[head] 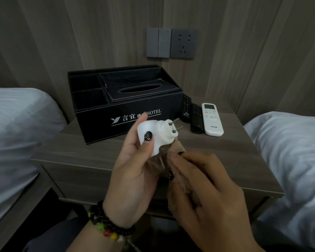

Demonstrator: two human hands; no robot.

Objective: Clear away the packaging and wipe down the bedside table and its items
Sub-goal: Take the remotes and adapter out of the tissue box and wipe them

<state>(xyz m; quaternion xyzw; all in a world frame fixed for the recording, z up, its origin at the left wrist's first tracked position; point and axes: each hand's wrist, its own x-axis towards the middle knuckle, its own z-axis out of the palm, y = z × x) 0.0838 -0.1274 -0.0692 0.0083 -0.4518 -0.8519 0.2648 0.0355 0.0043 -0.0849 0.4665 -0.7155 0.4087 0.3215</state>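
At frame centre, the white plug-in device (154,134) is gripped in the left hand (133,160), prongs tilted up, likely exposing its underside to the brown cloth (178,180) bunched in the right hand (205,188), above the bench (91,160).

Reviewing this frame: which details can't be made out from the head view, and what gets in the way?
- White plug-in device: its underside, covered by the left hand and the brown cloth.
- Brown cloth: its full extent, bunched under the right hand.
- Black organizer box: one logo character, behind a fingertip; compartment contents, too dark.
- Black remotes: button labels, too small and dark.
- White remote: button markings, too small.
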